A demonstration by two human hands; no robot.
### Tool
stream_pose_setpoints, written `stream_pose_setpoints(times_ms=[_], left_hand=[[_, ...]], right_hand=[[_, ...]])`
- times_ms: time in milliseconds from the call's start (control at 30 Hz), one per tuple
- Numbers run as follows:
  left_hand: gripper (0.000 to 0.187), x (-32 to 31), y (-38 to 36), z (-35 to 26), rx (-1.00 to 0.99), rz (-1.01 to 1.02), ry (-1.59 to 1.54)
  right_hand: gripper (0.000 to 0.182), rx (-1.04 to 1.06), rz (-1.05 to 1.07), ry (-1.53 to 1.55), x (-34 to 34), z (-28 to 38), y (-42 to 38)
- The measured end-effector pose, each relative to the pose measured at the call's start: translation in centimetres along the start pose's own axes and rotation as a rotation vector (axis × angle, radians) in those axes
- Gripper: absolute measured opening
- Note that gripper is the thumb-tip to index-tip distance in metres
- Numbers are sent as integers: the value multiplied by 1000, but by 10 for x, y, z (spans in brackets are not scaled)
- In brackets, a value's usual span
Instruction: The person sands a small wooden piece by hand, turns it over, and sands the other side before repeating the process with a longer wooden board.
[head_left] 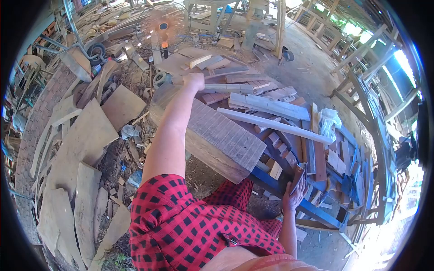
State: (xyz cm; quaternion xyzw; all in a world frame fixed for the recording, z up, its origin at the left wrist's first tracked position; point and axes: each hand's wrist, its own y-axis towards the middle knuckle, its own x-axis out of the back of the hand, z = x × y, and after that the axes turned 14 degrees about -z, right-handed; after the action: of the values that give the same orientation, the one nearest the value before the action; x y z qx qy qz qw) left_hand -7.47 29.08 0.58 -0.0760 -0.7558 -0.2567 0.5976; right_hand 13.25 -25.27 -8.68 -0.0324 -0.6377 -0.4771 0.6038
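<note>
A thick wooden beam [212, 133] with a rough, lined top face runs across the middle in front of me. My left hand [194, 82] is stretched forward and closed in a fist, over the far end of the beam and the stacked boards. Whatever is in that fist is hidden from me. Down at the right, beyond the beam's near end, my right hand [294, 195] is wrapped around a brown, wooden-looking piece [297, 177] with a shiny edge, tilted upward. I cannot tell its exact kind. A blue-painted bar [320, 213] passes beside this hand.
Boards and offcuts lie piled beyond the beam, including a long pale batten [273, 125] and a white plastic bag [329, 124]. Large slabs [83, 144] cover the ground at left. A wooden frame [373, 122] stands at right. An orange-and-black object [165, 44] is farther back.
</note>
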Motion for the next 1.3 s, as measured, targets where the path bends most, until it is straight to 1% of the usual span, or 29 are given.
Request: stream_pose_setpoints(times_ms=[33, 67, 133, 167, 233, 333, 367, 433, 467, 500, 533, 567, 600, 633, 700, 733, 833, 900, 967, 1033, 1167, 1233, 1300], left_hand=[[32, 2, 1, 3, 39, 47, 35], [32, 4, 3, 4, 30, 49, 33], [38, 30, 2, -1, -21, 444, 131], [38, 18, 6, 4, -34, 443, 133], [41, -11, 14, 21, -69, 311, 180], [43, -2, 6, 23, -174, 263, 125], [42, 5, 3, 22, -233, 234, 109], [44, -24, 22, 38, -332, 88, 98], [40, -7, 13, 27, -312, 21, 97], [42, -7, 20, 29, -386, -28, 113], [44, -12, 26, 34, -372, -106, 36], [47, 0, 21, 23, -379, -147, -6], [49, 23, 15, 10, -378, -186, -50], [49, 39, 11, -4, -422, -183, -45], [52, 68, -1, -34, -483, -351, -127], [52, 82, -6, -52, -507, -350, -125], [53, 116, -35, -109, -565, -319, -174], [53, 128, -61, -147, -605, -190, -346], [51, 125, -83, -176, -682, -166, -400], [49, 117, -102, -199, -686, 41, -507], [48, 108, -143, -234, -761, 95, -568], [46, 99, -154, -244, -739, 254, -590], [44, 91, -165, -250, -758, 251, -555]], right_hand=[[58, -8, -1, -4, 0, 1, 0], [58, 3, -18, 11, 0, 1, 0], [58, 2, -38, 20, 2, 2, 1], [58, 14, -43, 19, 3, 3, 2], [58, 9, -53, 17, 3, 4, 3], [59, 56, -56, 49, 6, 2, 4], [59, 4, -71, 35, 10, 5, 5], [60, 22, -53, 62, 20, 11, 10], [60, -47, -71, 44, 21, 11, 10], [60, -25, -64, 65, 21, 9, 10], [61, 0, -55, 90, 22, 8, 9], [61, -60, -68, 80, 23, 9, 8], [61, -27, -81, 83, 25, 10, 9], [61, 14, -94, 88, 26, 9, 9], [60, -24, -108, 96, 22, 4, 5], [60, -26, -111, 96, 22, 4, 5], [59, -20, -119, 93, 22, 2, 4], [59, -9, -125, 85, 23, 2, 3], [59, -15, -131, 84, 22, 0, 2], [59, -20, -138, 83, 18, -2, 0], [57, -15, -148, 96, 18, -3, 0], [57, -8, -143, 94, 19, -4, -1], [57, -19, -152, 98, 17, -4, -2]])
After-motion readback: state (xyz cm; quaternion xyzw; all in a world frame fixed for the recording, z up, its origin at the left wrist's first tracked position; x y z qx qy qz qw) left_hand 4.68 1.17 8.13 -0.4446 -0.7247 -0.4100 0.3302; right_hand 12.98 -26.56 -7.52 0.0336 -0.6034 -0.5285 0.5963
